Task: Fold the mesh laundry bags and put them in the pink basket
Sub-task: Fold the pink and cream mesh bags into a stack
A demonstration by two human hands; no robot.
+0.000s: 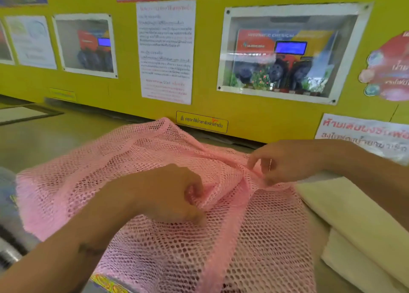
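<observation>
A pink mesh laundry bag (124,159) lies spread over the counter, bunched into a ridge near its middle. My left hand (161,193) rests on the bag at centre, fingers curled and pinching a fold of mesh. My right hand (287,159) reaches in from the right and pinches the gathered mesh at the far end of the ridge. The pink basket is not in view.
Folded cream cloth (358,226) is stacked at the right, touching the bag's edge. A yellow wall (254,120) with posters and framed windows stands just behind the counter. A grey machine top (8,204) shows at the left edge.
</observation>
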